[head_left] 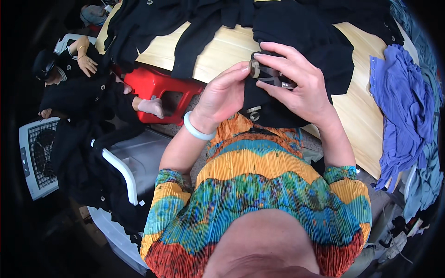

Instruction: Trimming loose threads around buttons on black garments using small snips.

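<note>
Item: round brass-coloured button (254, 68), raised above black cloth at the table's near side.
Left hand (221, 90): pale smooth bangle (198, 128) at wrist; fingertips drawn together against the button's left rim. Whether they were clamped on it could not be told from this angle.
Right hand (296, 81): fingers curled over and thumb below, closed around a small dark metal two-bladed tool (271, 79); upper fingertips beside the button.
Below the hands: black fabric garment (273, 104) hanging over the table edge toward the lap, with shiny gold-toned buttons (253, 110) on it.
Edges and room: pale wood-grain tabletop (364, 134), its near edge slanting past the right forearm toward a lower right corner. Exposed wood ran as a broad strip between the garment and a violet-blue creased cloth (401, 102), and as narrower gaps among the black pieces ahead. Left of the left forearm, a narrow gap separated it from a red plastic stool (139, 88) with an open slot.
Writing and labels: small pale marking on the dark cap (42, 62) of a seated co-worker, too small to read; small marks on the side panel of a grey-white grilled fan unit (28, 155), likewise illegible.
</note>
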The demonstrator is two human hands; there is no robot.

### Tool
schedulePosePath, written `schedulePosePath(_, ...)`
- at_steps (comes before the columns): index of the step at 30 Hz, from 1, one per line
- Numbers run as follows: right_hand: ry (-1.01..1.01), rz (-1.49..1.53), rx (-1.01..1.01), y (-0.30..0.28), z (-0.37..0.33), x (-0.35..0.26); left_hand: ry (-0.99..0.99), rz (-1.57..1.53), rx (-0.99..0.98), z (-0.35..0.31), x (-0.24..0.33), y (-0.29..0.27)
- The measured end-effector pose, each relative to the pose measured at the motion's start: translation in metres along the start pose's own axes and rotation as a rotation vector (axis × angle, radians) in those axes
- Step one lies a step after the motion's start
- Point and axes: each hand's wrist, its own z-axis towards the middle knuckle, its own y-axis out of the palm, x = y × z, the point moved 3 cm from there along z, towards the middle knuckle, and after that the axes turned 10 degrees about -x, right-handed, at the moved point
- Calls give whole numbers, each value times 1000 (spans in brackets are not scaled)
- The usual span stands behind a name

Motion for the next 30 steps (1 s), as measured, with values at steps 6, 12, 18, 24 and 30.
schedulePosePath(6, -129, -116, 170, -2, -3, 8, 40, 255, 69, 2, 6, 4)
schedulePosePath(12, -179, -256, 163, -9, -8, 3, -100, 415, 22, 6, 15, 13)
schedulePosePath(18, -155, -272, 280, -30, -7, 9, -103, 328, -52, 11, 11, 11)
schedulePosePath(24, 243, 191, 388, -29, -36, 17, 51, 239, 2, 3, 3, 10)
schedulePosePath(30, 285, 283, 139, -7, -53, -17, 137, 213, 4, 0, 1, 6)
